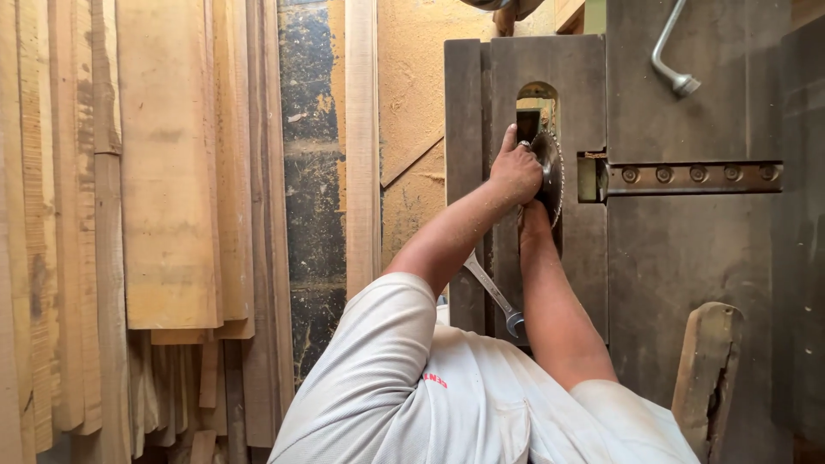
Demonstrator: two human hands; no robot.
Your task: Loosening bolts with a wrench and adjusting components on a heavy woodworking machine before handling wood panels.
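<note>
Saw blade (550,176), round and toothed, stands edge-on in the slot of the dark metal counter (679,249), near the middle of the view. The left hand (514,172) lies against the blade's left face, its fingers (509,137) pressed together and curled onto the blade, a ring on one of them. The right hand (533,215) reaches in just below, touching the blade's lower edge; its fingers are hidden behind the blade and the left hand, so I cannot tell whether they are spread or closed. A metal wrench (494,296) lies slanted on the counter between the two forearms. A bent steel crank handle (670,51) rests farther off on the counter. Wooden planks (163,172) lean in a stack at the left.
</note>
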